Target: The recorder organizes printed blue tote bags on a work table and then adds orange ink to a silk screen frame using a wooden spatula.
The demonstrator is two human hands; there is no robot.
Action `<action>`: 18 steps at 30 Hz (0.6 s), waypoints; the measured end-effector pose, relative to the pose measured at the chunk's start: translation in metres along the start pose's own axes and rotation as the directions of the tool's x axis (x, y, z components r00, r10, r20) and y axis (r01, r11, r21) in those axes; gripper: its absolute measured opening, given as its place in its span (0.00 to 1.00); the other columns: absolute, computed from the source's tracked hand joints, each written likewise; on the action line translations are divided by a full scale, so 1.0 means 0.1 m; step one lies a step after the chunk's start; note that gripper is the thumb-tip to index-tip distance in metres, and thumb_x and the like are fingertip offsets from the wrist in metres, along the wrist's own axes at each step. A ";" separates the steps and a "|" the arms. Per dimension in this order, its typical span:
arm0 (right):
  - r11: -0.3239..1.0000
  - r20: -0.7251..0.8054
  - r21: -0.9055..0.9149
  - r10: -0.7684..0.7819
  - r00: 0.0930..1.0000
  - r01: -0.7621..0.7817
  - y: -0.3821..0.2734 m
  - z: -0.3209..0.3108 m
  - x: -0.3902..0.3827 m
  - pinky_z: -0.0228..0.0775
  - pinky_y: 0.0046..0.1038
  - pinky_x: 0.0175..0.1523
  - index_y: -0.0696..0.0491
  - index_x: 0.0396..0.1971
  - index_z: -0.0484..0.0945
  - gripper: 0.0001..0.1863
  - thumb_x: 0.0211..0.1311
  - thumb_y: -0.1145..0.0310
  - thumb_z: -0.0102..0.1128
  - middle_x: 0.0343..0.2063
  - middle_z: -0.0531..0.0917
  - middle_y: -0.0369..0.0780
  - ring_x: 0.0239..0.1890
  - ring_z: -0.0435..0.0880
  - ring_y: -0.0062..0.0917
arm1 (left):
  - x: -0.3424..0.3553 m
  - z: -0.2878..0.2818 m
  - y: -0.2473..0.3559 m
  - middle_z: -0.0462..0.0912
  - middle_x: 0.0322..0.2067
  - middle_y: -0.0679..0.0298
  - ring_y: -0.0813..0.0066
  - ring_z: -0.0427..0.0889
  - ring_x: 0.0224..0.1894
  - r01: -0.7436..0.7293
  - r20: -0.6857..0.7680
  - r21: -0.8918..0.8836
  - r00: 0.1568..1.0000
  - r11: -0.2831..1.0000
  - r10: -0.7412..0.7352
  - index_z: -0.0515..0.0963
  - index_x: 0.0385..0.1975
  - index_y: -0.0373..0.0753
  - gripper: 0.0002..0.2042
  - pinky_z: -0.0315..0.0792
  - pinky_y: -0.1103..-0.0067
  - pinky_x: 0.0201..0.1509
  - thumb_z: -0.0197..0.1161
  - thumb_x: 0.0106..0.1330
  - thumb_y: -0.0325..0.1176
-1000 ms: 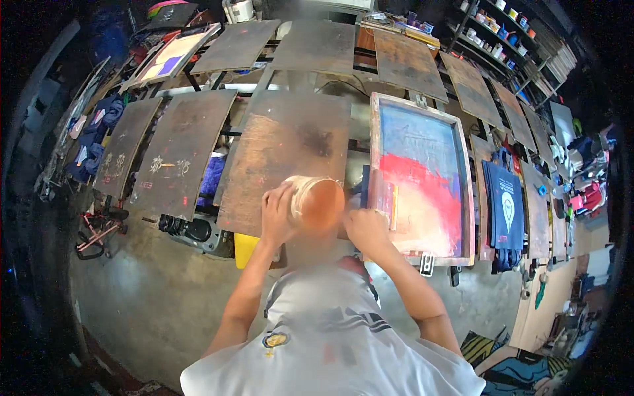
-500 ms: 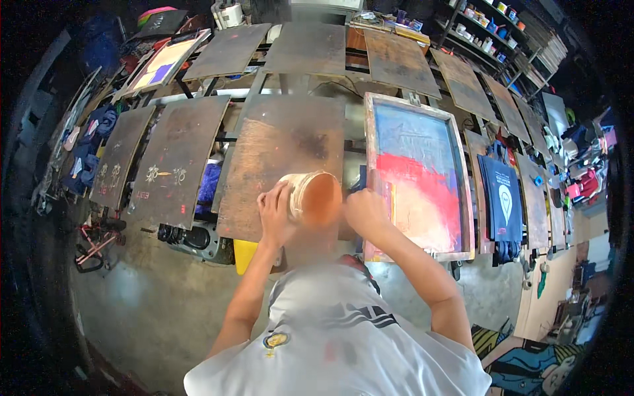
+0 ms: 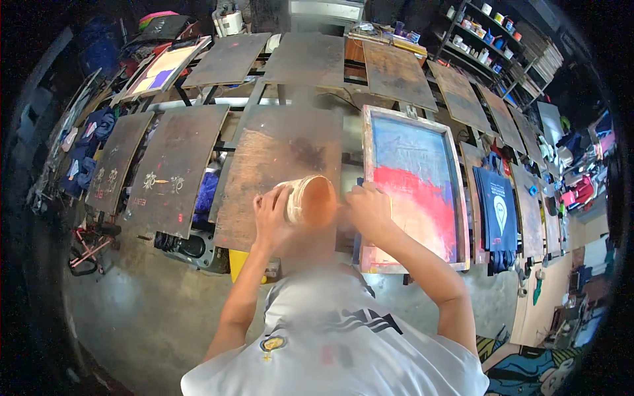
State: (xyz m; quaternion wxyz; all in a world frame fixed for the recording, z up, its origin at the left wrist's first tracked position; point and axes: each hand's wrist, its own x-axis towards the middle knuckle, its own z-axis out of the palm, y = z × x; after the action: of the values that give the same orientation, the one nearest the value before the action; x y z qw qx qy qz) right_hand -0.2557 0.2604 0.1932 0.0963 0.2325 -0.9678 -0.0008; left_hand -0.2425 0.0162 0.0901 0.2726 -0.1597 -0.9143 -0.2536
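My left hand [image 3: 269, 216] is wrapped round the side of a cream plastic tub [image 3: 322, 201]. The tub lies tilted, its wide mouth turned to the right and its inside stained orange. Close to that mouth is my right hand [image 3: 370, 210], its fingers closed; whatever they may grip is hidden. Below both hands is a worn wooden board [image 3: 247, 178]. To the right, a wooden-framed printing screen [image 3: 463, 218] has its mesh smeared with blue, red and peach ink. My right hand overlaps its left edge in view.
Several dark boards [image 3: 175, 165] stand in two rows on a metal rack. A navy tote bag [image 3: 496, 208] with a white print lies right of the screen. A yellow container [image 3: 238, 265] is under the near board edge. Shelves of bottles [image 3: 485, 39] are at the back right.
The view has tilted a little. The tub has shifted slightly left, its mouth turned more to the side. My right hand's closed fingers show a little more plainly, still near the tub's mouth.
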 end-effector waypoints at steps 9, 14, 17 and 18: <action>0.979 -0.164 0.152 -0.109 0.980 0.135 0.12 -0.14 0.13 0.73 0.40 0.41 0.52 0.22 0.77 0.05 0.45 0.70 0.65 0.27 0.77 0.40 0.38 0.80 0.37 | 0.01 0.05 0.02 0.73 0.56 0.59 0.61 0.70 0.59 0.076 0.080 -0.016 0.994 0.997 -0.075 0.70 0.59 0.42 0.50 0.57 0.59 0.62 0.82 0.28 0.49; 0.950 -0.074 0.301 -0.063 0.995 0.082 0.22 -0.26 0.13 0.72 0.38 0.43 0.52 0.25 0.77 0.09 0.41 0.73 0.68 0.29 0.76 0.39 0.40 0.79 0.35 | -0.05 0.20 -0.03 0.73 0.55 0.60 0.60 0.70 0.58 0.089 0.074 -0.059 0.994 0.994 -0.085 0.69 0.59 0.42 0.50 0.57 0.59 0.63 0.83 0.26 0.47; 0.926 -0.055 0.375 -0.035 0.998 0.053 0.27 -0.36 0.11 0.72 0.38 0.39 0.54 0.23 0.77 0.11 0.41 0.71 0.72 0.26 0.77 0.41 0.36 0.79 0.38 | -0.07 0.23 -0.03 0.73 0.55 0.60 0.60 0.70 0.58 0.102 0.082 -0.055 0.992 0.993 -0.097 0.70 0.59 0.42 0.49 0.58 0.60 0.63 0.82 0.28 0.49; 0.911 -0.075 0.409 -0.024 0.997 0.053 0.29 -0.38 0.10 0.71 0.38 0.37 0.56 0.22 0.77 0.11 0.42 0.69 0.73 0.24 0.77 0.42 0.32 0.78 0.39 | -0.07 0.24 -0.03 0.73 0.55 0.60 0.60 0.70 0.58 0.104 0.081 -0.053 0.992 0.993 -0.099 0.70 0.59 0.42 0.49 0.58 0.60 0.63 0.82 0.28 0.49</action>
State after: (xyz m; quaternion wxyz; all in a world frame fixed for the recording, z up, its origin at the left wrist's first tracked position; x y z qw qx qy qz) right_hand -0.2704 0.2838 0.2335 0.0783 0.2664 -0.9378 0.2084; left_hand -0.2475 0.0259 0.0677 0.2184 -0.1304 -0.9236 -0.2868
